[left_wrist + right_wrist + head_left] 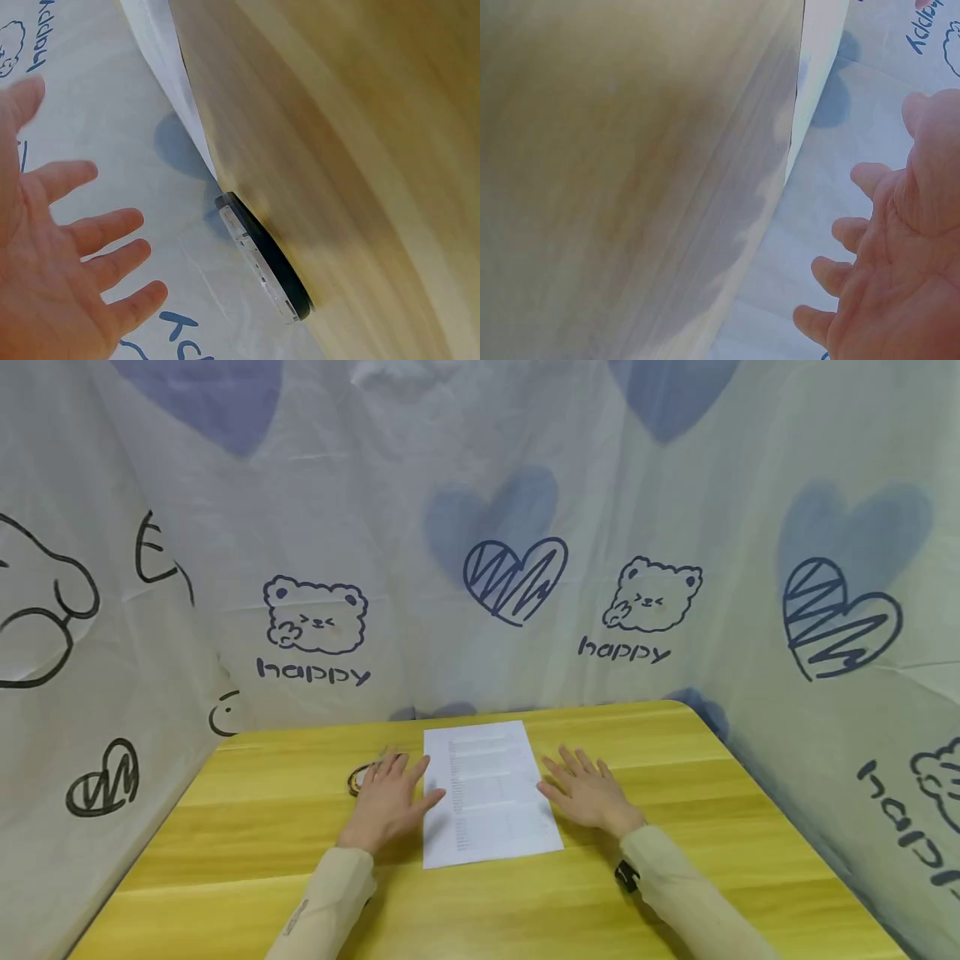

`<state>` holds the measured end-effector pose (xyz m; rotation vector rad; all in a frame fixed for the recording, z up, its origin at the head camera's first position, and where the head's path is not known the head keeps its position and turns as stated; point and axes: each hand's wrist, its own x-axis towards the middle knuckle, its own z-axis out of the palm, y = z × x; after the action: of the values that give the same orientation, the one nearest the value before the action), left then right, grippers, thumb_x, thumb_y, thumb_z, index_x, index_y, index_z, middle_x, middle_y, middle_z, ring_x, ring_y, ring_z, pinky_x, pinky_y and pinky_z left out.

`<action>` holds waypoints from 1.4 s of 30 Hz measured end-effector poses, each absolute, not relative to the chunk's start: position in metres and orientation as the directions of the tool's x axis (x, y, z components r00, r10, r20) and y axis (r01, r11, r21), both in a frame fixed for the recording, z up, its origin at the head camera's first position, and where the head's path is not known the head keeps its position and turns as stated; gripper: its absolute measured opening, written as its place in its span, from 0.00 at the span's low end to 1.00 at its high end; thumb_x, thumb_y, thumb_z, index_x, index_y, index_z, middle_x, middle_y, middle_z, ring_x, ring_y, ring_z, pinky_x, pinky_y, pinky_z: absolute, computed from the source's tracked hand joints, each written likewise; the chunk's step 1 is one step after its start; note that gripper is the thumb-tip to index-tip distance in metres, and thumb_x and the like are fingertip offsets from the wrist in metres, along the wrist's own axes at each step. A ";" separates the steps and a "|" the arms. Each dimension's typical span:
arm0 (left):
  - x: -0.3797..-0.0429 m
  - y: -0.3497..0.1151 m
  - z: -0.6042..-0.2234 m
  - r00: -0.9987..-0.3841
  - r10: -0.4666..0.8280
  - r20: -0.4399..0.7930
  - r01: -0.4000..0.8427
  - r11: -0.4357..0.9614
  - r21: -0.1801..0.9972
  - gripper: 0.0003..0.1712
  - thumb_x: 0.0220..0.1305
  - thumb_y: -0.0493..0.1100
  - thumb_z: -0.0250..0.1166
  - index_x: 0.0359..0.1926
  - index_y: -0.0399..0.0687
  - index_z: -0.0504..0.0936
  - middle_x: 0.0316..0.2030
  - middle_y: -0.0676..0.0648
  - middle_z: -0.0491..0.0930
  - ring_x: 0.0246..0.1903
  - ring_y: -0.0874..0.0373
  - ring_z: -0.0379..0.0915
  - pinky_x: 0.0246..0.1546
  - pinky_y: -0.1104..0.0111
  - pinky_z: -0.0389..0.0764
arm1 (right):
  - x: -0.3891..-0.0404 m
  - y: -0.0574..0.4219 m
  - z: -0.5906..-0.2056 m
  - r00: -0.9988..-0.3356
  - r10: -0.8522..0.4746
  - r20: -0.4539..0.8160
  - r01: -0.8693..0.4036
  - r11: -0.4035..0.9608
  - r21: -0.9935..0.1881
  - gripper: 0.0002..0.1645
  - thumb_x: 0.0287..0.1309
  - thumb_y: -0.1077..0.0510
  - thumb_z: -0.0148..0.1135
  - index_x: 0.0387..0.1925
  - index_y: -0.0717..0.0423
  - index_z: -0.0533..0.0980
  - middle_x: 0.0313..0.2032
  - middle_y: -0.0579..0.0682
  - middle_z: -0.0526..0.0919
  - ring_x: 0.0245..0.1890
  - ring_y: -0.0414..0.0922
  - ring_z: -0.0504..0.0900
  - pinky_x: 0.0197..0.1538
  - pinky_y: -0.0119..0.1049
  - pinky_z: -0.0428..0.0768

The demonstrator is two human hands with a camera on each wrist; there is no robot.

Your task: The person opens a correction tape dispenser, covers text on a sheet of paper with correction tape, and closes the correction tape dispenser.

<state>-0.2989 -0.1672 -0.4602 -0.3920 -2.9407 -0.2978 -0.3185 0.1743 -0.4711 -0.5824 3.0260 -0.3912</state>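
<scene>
A white sheet of paper (487,802) with rows of faint print lies flat on the yellow wood-grain table (247,852). To its left, my left hand (386,802) is held over the table, fingers spread and thumb toward the sheet's left edge. Partly hidden behind that hand is a rounded, dark-rimmed object (352,781). The left wrist view shows it as a low thing with a black edge and a pale, marked side; its kind is unclear. My right hand (591,795), fingers also spread, hovers just right of the paper. Neither hand holds anything.
A pale cloth (420,635) printed with hearts, bears and the word "happy" hangs behind the table and along both sides. A black band or device (627,876) sits at the right wrist, by the light sleeve (686,893).
</scene>
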 end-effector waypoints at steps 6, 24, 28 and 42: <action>-0.301 -0.172 -0.461 -0.942 0.209 0.264 0.269 0.939 0.214 0.37 0.69 0.63 0.56 0.70 0.47 0.69 0.65 0.36 0.70 0.69 0.37 0.58 0.67 0.41 0.62 | -0.319 0.173 -0.477 -0.928 -0.372 0.014 -0.363 0.898 -0.249 0.40 0.72 0.30 0.32 0.77 0.43 0.53 0.77 0.56 0.46 0.77 0.62 0.45 0.73 0.67 0.44; -0.317 -0.193 -0.457 -0.954 0.138 0.267 0.206 0.946 0.248 0.31 0.65 0.52 0.65 0.64 0.42 0.73 0.59 0.33 0.75 0.60 0.35 0.70 0.59 0.40 0.70 | -0.320 0.171 -0.474 -0.924 -0.382 0.026 -0.375 0.889 -0.262 0.38 0.73 0.33 0.35 0.75 0.48 0.58 0.76 0.58 0.51 0.76 0.62 0.48 0.72 0.67 0.48; -0.320 -0.198 -0.456 -0.956 0.141 0.256 0.203 0.950 0.235 0.31 0.65 0.50 0.66 0.65 0.45 0.72 0.57 0.32 0.76 0.57 0.35 0.71 0.55 0.39 0.72 | -0.321 0.170 -0.475 -0.924 -0.383 0.017 -0.373 0.889 -0.266 0.38 0.73 0.33 0.34 0.75 0.48 0.59 0.76 0.58 0.52 0.75 0.63 0.50 0.72 0.67 0.48; -0.331 -0.209 -0.452 -0.991 0.110 0.078 0.124 0.969 0.213 0.36 0.65 0.49 0.65 0.69 0.39 0.66 0.60 0.28 0.71 0.58 0.31 0.68 0.53 0.36 0.72 | -0.321 0.165 -0.474 -0.922 -0.387 0.005 -0.374 0.888 -0.268 0.39 0.74 0.33 0.34 0.74 0.50 0.60 0.76 0.59 0.52 0.75 0.62 0.51 0.72 0.67 0.50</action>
<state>-0.3305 -0.2092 -0.4519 -0.1813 -3.0518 -0.3364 -0.3212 0.1646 -0.4743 -0.6065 3.0051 -0.4118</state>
